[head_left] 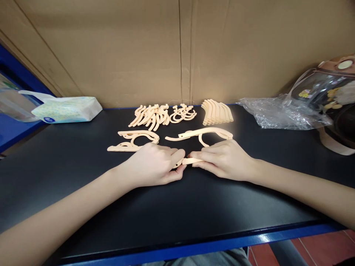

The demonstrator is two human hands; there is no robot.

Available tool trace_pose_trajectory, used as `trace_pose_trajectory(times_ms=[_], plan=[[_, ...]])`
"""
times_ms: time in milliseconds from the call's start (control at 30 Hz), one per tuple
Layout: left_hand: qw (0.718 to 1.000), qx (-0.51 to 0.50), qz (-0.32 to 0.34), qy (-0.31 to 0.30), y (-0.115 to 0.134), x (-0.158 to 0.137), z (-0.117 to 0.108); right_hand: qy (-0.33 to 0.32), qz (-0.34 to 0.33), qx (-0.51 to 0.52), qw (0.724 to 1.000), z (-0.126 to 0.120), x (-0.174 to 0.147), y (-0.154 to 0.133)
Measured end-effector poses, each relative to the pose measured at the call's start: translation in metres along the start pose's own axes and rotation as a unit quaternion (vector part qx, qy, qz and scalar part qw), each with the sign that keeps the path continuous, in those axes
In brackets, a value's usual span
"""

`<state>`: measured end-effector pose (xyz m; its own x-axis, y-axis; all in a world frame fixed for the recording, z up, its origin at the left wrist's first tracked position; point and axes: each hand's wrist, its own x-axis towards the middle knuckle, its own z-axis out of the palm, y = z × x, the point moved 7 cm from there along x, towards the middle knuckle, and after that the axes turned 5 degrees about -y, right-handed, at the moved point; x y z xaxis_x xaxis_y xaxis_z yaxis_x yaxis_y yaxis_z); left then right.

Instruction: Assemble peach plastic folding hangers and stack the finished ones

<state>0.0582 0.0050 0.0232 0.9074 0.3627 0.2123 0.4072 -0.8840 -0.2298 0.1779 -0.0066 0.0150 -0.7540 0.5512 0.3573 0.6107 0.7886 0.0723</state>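
Note:
Over the middle of the black table, my left hand (159, 162) pinches a peach plastic hanger piece (178, 163) that has a small dark hole near its end. My right hand (226, 159) grips a slim peach hanger arm (192, 161), whose tip meets the left piece between my fingers. Most of both parts is hidden by my hands. Just behind my left hand lies a folded peach hanger (144, 133). Beyond my right hand is another hanger (205, 131), with long curved arms and a hook, partly covered by the hand.
At the back are a pile of loose hanger arms (151, 115), several small hooks (183, 113) and a neat row of curved arms (217, 112). A tissue pack (69, 109) lies left; a crumpled clear plastic bag (285, 112) and a transparent bag (313, 87) sit right. Cardboard (124, 51) stands behind.

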Motion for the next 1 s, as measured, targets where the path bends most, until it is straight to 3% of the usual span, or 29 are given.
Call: trace_pose_trajectory(times_ms=[233, 433, 567, 800, 1000], plan=[[0.997, -0.059, 0.006, -0.044, 0.003, 0.002, 0.003, -0.029, -0.022, -0.002, 0.999, 0.002, 0.002, -0.002], [0.998, -0.054, -0.022, -0.037, -0.007, -0.001, 0.004, 0.105, -0.048, -0.045, 0.992, -0.023, 0.002, -0.003], [0.998, -0.046, -0.02, -0.022, -0.01, -0.003, 0.001, 0.168, 0.03, -0.038, 0.985, -0.035, -0.002, 0.019], [0.999, -0.033, -0.004, -0.04, -0.005, -0.001, -0.003, 0.085, 0.125, 0.043, 0.988, -0.013, 0.001, 0.046], [0.998, -0.014, -0.006, -0.062, -0.009, 0.0, -0.002, 0.06, 0.15, 0.048, 0.986, -0.006, 0.001, 0.051]])
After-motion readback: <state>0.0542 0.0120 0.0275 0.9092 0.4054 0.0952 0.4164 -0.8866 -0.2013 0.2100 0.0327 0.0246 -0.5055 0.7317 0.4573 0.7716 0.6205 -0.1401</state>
